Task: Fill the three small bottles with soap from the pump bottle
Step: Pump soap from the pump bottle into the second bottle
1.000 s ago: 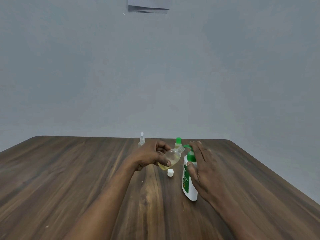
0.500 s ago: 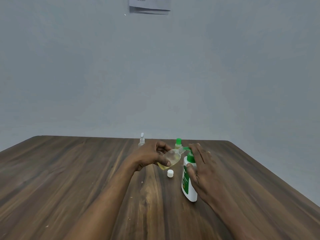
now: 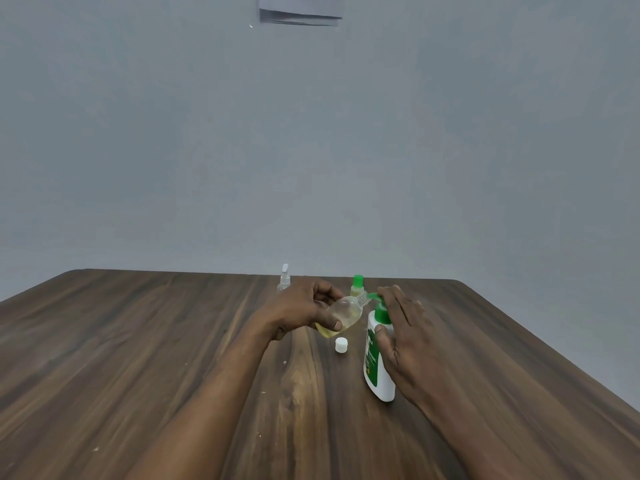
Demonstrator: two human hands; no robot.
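1. Over the last second I see almost nothing move on the table. Only the view tips a little, so the white paper sheets (image 3: 300,10) on the grey wall sit lower in frame.
2. The left hand (image 3: 304,306) stays curled round the small clear plastic bottle (image 3: 346,308). It holds it tilted above the brown wooden table (image 3: 138,358), with the open mouth against the green spout of the white plastic pump bottle with a green pump head (image 3: 379,372). That one stands right of centre, on the near side.
3. The right hand (image 3: 403,330) keeps its hold on the pump bottle, thumb against the shoulder and fingers laid over the pump head. I cannot tell where the head is in its stroke.
4. Pale yellow soap pools in the low end of the clear plastic bottle. The level looks much as it did a second ago, so I judge this fill is under way and far from finished.
5. A small round white cap (image 3: 341,344) lies on the table just near of the held bottle. It is off, which fits a bottle being filled.
6. Two others wait at the far side. A small bottle with a green cap (image 3: 357,285) stands just beyond the spout, and a small clear bottle with a white nozzle top (image 3: 284,280) stands farther left. Both are closed, and I cannot read how full they are.
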